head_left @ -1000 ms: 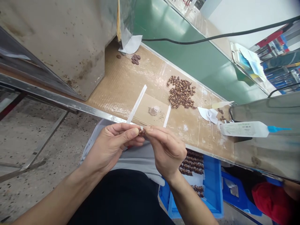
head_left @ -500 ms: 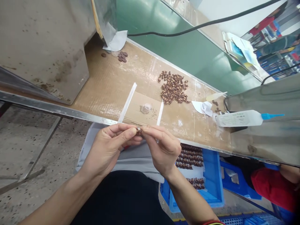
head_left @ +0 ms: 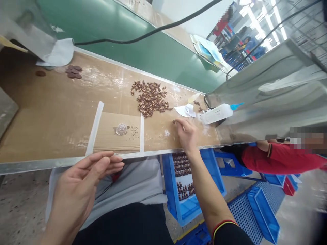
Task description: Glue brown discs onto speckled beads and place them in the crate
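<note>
My left hand (head_left: pixel 85 185) is at the table's front edge with its fingers stretched out and the thumb apart; I see nothing in it. My right hand (head_left: pixel 187 134) is over the tabletop, thumb and index finger pinched at a small dark brown piece (head_left: pixel 174 121). Left of that hand lies a heap of small brown parts with shiny gold-coloured spots (head_left: pixel 152 100). A small clear round dish (head_left: pixel 121 129) stands on a cardboard patch (head_left: pixel 107 141) between two white tape strips, with tiny dark bits beside it.
Right of the heap are white paper scraps (head_left: pixel 185 110) and a squeeze bottle with a blue nozzle (head_left: pixel 217 114). Brown discs (head_left: pixel 74 71) lie at the far left. Below the table edge is a blue crate (head_left: pixel 178 212) with rows of parts. A person in a red shirt (head_left: pixel 278 158) is at right.
My hands were together at the table edge, fingertips on a small piece. They have separated, the right one moving out over the table to the right. The view has swung right.
</note>
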Tool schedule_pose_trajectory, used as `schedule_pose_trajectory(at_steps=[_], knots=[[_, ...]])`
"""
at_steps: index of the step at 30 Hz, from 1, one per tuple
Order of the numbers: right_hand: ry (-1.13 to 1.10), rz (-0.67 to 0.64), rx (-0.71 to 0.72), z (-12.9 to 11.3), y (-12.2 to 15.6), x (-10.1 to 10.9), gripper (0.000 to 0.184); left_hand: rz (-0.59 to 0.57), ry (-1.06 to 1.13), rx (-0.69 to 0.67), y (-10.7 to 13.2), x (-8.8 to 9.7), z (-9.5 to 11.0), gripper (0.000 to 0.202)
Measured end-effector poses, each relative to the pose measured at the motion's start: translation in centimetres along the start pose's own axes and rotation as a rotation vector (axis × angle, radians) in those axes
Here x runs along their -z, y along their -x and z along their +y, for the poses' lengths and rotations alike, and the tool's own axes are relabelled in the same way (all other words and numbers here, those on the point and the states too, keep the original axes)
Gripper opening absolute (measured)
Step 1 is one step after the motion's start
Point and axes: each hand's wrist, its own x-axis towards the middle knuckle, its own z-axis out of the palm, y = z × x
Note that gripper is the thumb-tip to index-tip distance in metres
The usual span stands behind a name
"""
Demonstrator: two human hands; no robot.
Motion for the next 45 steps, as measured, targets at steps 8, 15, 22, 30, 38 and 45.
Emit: schedule_pose_trajectory(at_steps=[8,15,22,30,38,45], knots=[[0.033,0.005,0.036,2.0,1.1,-1.9,0.03,0.007,-0.076,0.033,0.3,-1.1,0.0,0.034],[0.069,0.013,0.043,2.2,1.1,-2.2,0.03,0.02,-0.09,0.029,0.2,-1.7,0.3,0.029],[0.068,0.012,0.037,2.3,1.3,-2.3,0.03,0.013,-0.083,0.031,-0.1,-1.8,0.4,0.03],[-0.033,0.032,-0.054,1.3,0.7,-1.7,0.027,0.003,-0.109,0.008,0.5,-2.2,1.0,0.028],[-0.632,-0.082,-0.299,-10.8,3.4,6.0,0.012,-0.34,-0.46,0.025,1.7,-5.7,2.6,0.033],[-0.743,-0.151,-0.166,-13.7,5.5,7.9,0.021,-0.533,-0.553,-0.109,2.5,-7.2,2.7,0.029]])
